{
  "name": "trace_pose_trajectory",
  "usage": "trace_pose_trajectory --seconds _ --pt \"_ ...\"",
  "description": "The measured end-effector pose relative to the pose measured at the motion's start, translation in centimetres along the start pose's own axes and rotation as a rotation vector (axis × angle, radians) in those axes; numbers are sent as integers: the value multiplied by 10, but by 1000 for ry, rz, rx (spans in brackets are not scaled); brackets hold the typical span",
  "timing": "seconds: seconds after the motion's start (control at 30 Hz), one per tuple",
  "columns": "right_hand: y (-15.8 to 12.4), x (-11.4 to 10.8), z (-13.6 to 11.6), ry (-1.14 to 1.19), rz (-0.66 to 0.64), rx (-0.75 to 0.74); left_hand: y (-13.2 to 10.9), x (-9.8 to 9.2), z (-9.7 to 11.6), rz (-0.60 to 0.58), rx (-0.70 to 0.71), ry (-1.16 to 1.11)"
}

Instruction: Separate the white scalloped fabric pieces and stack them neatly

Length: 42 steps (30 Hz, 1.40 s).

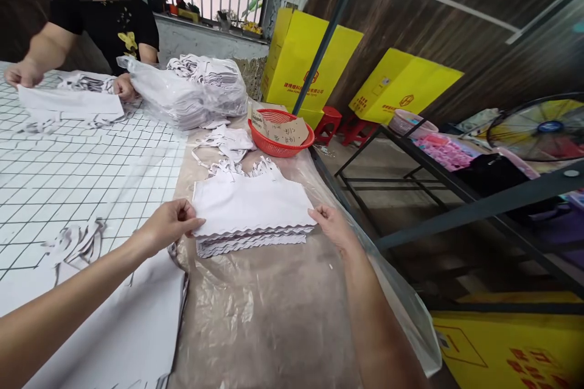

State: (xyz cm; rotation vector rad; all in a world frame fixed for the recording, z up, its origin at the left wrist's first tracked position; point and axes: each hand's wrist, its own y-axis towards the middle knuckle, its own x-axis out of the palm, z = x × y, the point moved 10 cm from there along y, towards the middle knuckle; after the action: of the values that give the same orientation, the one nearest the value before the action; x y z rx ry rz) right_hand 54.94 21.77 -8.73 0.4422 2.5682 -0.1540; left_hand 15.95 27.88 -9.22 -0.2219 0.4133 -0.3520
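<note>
A white cloth piece [250,203] with a wavy lower edge and straps at its far side lies over a stack of similar pieces [255,244]. At its left corner, my left hand [171,223] pinches the fabric between thumb and fingers. The right corner is gripped the same way by my right hand [332,225]. Under my left forearm lies another pile of white cloth pieces [132,310], larger and with dark-edged straps. Just beyond the stack rests a crumpled white strapped piece [228,143].
A red basket [279,147] holding marked cardboard stands past the stack. Clear plastic bags [182,100] of folded pieces sit at the back. Across the table, a co-worker [104,30] handles a similar white piece [70,103]. Yellow boxes [314,42] and a metal rack [410,158] stand right.
</note>
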Motion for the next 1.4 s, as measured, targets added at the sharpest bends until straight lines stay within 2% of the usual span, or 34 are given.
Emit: trace_pose_trajectory --seconds 0.07,0.1,0.17,0.2,0.27,0.3,0.37,0.43,0.5,0.6,0.7,0.83,0.93,1.03,1.1,1.17,1.4 --pt "-2 -5 -5 -153 103 -55 -6 5 2 -26 48 239" --pt "-3 -8 -15 -236 185 -108 -8 6 9 3 99 396" --pt "-5 -6 -47 -377 337 -261 -9 7 37 139 268 697" --pt "-5 3 -66 -430 374 -341 -9 12 55 221 372 803" --pt "1 32 -98 -514 359 -462 -3 31 86 326 540 913" --pt "6 49 -109 -556 325 -493 5 43 95 338 577 938" --pt "20 81 -117 -641 237 -488 27 66 99 317 554 973" --pt "34 105 -108 -701 143 -432 50 85 91 266 485 998" --pt "44 116 -92 -716 85 -394 63 96 80 220 450 1011" --pt "49 116 -77 -697 90 -414 68 101 73 203 466 1019" --pt "51 112 -75 -679 89 -424 68 101 72 201 470 1018" --pt "55 111 -75 -661 -28 -375 72 101 72 166 436 1018" --pt "57 98 -73 -690 -27 -336 71 98 77 136 462 1019" --pt "57 83 -69 -723 43 -336 68 78 83 210 502 1033" --pt "58 78 -63 -724 50 -342 71 63 81 260 472 1045" --pt "62 78 -56 -714 26 -341 76 55 75 258 430 1036" --pt "70 78 -45 -711 -31 -283 99 65 54 217 469 923"
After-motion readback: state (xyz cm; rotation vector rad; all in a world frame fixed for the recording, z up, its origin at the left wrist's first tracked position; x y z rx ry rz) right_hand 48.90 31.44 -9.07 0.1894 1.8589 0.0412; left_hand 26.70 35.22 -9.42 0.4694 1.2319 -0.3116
